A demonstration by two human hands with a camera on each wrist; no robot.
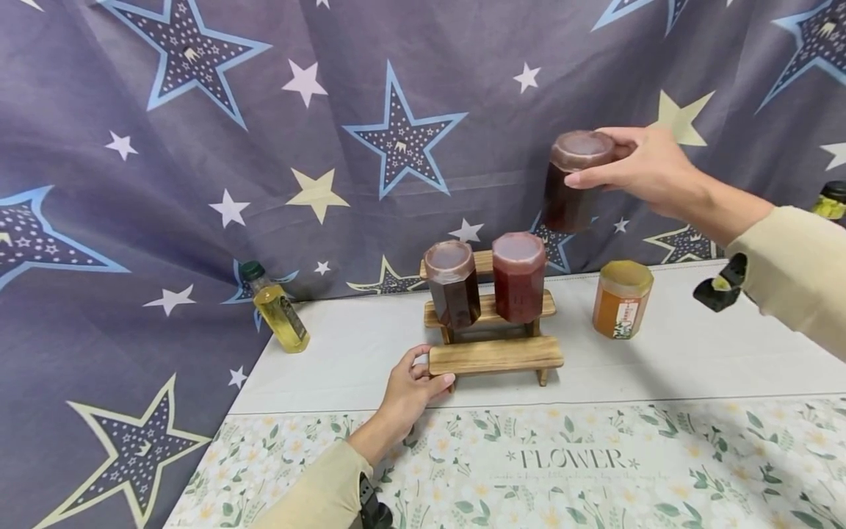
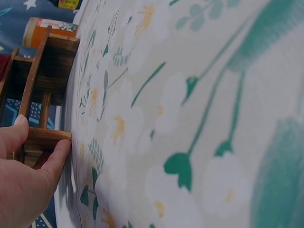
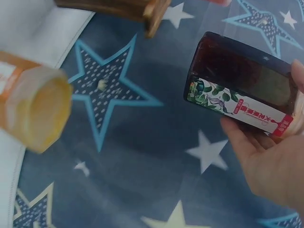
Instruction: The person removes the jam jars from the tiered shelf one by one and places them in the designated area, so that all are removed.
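My right hand (image 1: 654, 173) grips a dark jar (image 1: 570, 197) near its lid and holds it in the air, above and right of a stepped wooden rack (image 1: 496, 355). The right wrist view shows the printed label on this jar (image 3: 237, 78), with fingers (image 3: 243, 142) at its lid end. On the rack's middle step stand a dark jar (image 1: 454, 297) and a red jar (image 1: 519, 283), side by side. My left hand (image 1: 406, 389) pinches the left end of the rack's lowest step; in the left wrist view, thumb and finger hold the wooden side piece (image 2: 47, 134).
An orange jar (image 1: 615, 308) stands on the table right of the rack. A bottle of yellow liquid (image 1: 283, 316) with a green cap stands to the left. Behind hangs a star-patterned cloth (image 1: 317, 147). At the far right edge is a black-lidded jar (image 1: 831, 202).
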